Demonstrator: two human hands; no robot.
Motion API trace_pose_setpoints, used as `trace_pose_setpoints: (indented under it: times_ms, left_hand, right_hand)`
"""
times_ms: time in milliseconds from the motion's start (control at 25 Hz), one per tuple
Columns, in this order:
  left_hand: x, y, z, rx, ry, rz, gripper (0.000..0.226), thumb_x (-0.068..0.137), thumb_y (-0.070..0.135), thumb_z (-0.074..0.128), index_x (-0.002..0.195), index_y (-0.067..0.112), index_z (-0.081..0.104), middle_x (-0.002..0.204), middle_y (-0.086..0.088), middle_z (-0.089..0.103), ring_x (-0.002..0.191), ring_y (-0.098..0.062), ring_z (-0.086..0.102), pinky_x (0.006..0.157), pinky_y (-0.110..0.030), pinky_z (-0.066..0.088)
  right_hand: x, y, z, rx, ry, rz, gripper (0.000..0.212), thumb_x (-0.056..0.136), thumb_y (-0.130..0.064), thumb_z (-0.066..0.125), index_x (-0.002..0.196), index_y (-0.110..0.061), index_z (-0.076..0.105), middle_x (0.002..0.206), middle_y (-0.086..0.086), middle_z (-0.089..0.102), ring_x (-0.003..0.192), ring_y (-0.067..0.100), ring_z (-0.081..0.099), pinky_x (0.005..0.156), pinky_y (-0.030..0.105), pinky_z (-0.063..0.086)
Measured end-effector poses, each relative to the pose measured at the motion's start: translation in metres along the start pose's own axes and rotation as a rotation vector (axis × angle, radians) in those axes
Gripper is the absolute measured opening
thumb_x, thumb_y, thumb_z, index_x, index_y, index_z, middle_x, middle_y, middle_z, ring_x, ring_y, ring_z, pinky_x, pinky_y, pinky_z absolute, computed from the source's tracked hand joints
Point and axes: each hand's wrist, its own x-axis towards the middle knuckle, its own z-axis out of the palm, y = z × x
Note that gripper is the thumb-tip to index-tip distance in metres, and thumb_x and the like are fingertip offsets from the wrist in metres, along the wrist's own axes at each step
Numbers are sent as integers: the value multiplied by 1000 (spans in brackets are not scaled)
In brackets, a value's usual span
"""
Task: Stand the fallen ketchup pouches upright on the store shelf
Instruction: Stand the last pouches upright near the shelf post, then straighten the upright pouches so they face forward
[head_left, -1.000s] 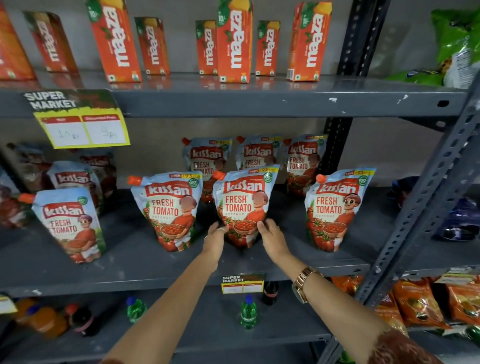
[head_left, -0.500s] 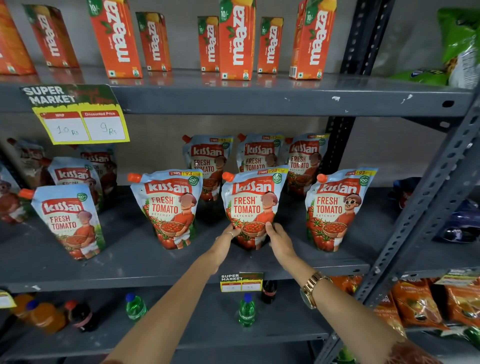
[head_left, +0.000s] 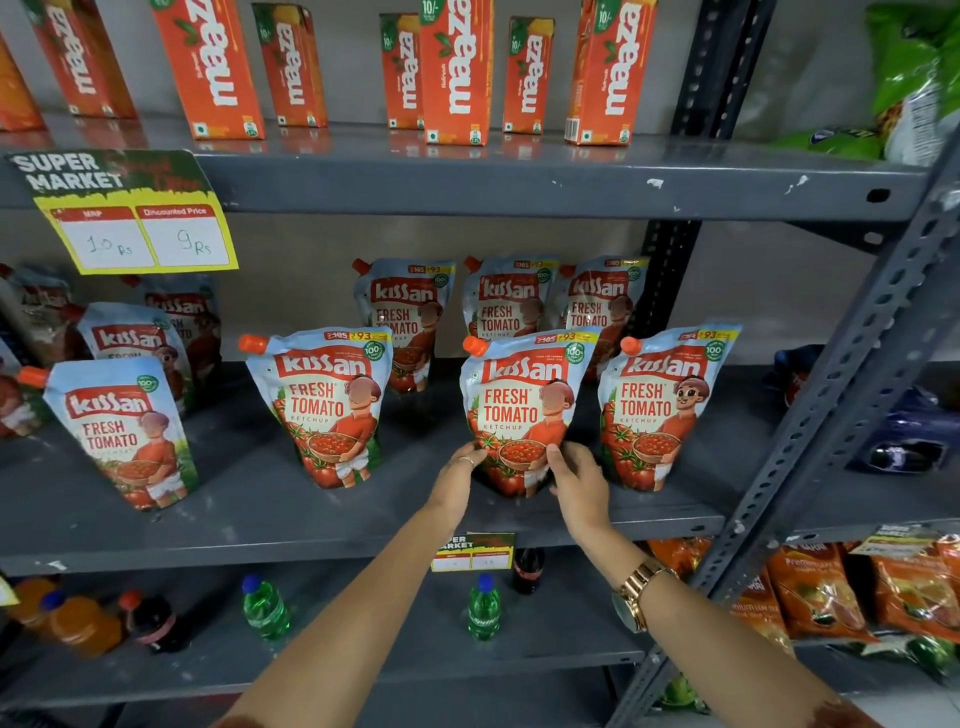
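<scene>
A Kissan ketchup pouch (head_left: 524, 405) with an orange cap stands upright at the front middle of the grey middle shelf (head_left: 311, 514). My left hand (head_left: 457, 480) presses its lower left side and my right hand (head_left: 579, 480) its lower right side, both gripping the base. Other upright pouches stand beside it: one to the left (head_left: 327, 405), one to the right (head_left: 660, 405), one at far left (head_left: 124, 431). Three more pouches (head_left: 511, 301) stand in the back row, and several others sit in shadow at the back left.
Orange Maaza juice cartons (head_left: 452, 73) line the upper shelf, with a yellow price tag (head_left: 140, 234) on its edge. Small drink bottles (head_left: 483, 608) stand on the lower shelf. A slanted perforated steel upright (head_left: 810, 447) crosses at right, with snack packets (head_left: 826, 592) beyond.
The middle pouch has shifted right along the shelf with both hands on its base, closing toward the right-hand pouch and leaving a wider gap to the left one.
</scene>
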Motion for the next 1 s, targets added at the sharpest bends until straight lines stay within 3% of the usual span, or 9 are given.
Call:
trace_pose_setpoints:
  times_ms: [80, 160, 240, 360, 480, 640, 760, 840, 1000]
  left_hand:
    - [-1, -5, -4, -74, 185, 30, 27, 92, 19, 46, 116, 12, 58, 137, -13, 52, 128, -27, 44, 104, -32, 30]
    - [-2, -11, -13, -100, 369, 97, 15, 91, 17, 47, 94, 13, 61, 119, -17, 63, 116, -33, 54, 100, -36, 37]
    - [-4, -13, -28, -124, 509, 171, 15, 90, 17, 47, 84, 12, 60, 102, -18, 65, 107, -38, 58, 98, -42, 42]
    - [-5, -12, -59, -157, 672, 217, 21, 89, 12, 42, 85, 8, 62, 105, -24, 65, 105, -40, 58, 97, -43, 45]
    - [-9, -10, -90, -155, 770, 217, 30, 88, 11, 38, 94, -2, 65, 104, -25, 67, 97, -35, 59, 82, -30, 40]
    - [-13, -2, -125, -195, 754, 196, 29, 87, 9, 38, 98, 2, 64, 107, -22, 66, 97, -30, 57, 81, -30, 40]
    - [-9, -1, -150, -200, 682, 152, 23, 88, 12, 40, 98, 9, 60, 117, -19, 60, 110, -35, 55, 92, -37, 42]
    - [-4, -3, -166, -170, 615, 87, 28, 90, 16, 41, 112, 9, 57, 131, -19, 52, 121, -34, 48, 105, -42, 36]
    - [5, -6, -195, -115, 341, 31, 50, 96, 28, 38, 146, 20, 30, 155, -5, 26, 145, -22, 18, 119, -45, 14]
  right_hand:
    - [-9, -2, 2, -37, 168, -135, 17, 88, -26, 57, 100, -13, 54, 94, 3, 61, 89, 24, 61, 72, 24, 48]
    - [-19, -5, 8, -64, 163, -264, 7, 87, -23, 58, 88, -19, 51, 80, 5, 64, 74, 21, 61, 62, 20, 46]
    - [-26, -9, 18, -97, 119, -332, 8, 88, -21, 57, 82, -22, 51, 74, 4, 64, 69, 18, 59, 61, 21, 46]
    - [-33, -19, 41, -82, 53, -344, 10, 88, -18, 56, 80, -23, 53, 73, -2, 59, 68, 13, 57, 58, 13, 44]
    - [-40, -27, 69, -34, 5, -320, 10, 89, -15, 54, 81, -22, 56, 71, -6, 59, 67, 6, 55, 58, 7, 44]
    - [-48, -40, 104, 5, -49, -301, 8, 88, -13, 54, 85, -20, 57, 73, -9, 59, 70, 8, 56, 63, 8, 44]
    - [-50, -46, 128, -4, -161, -200, 8, 89, -18, 54, 94, -14, 59, 83, 0, 61, 86, 23, 59, 76, 29, 51]
    - [-50, -49, 144, -19, -276, -66, 25, 90, -25, 55, 110, -10, 57, 103, 6, 63, 103, 27, 57, 92, 43, 49]
    - [-48, -60, 173, -21, -421, 108, 55, 91, -33, 52, 139, -10, 36, 145, 10, 42, 134, 23, 38, 112, 36, 32]
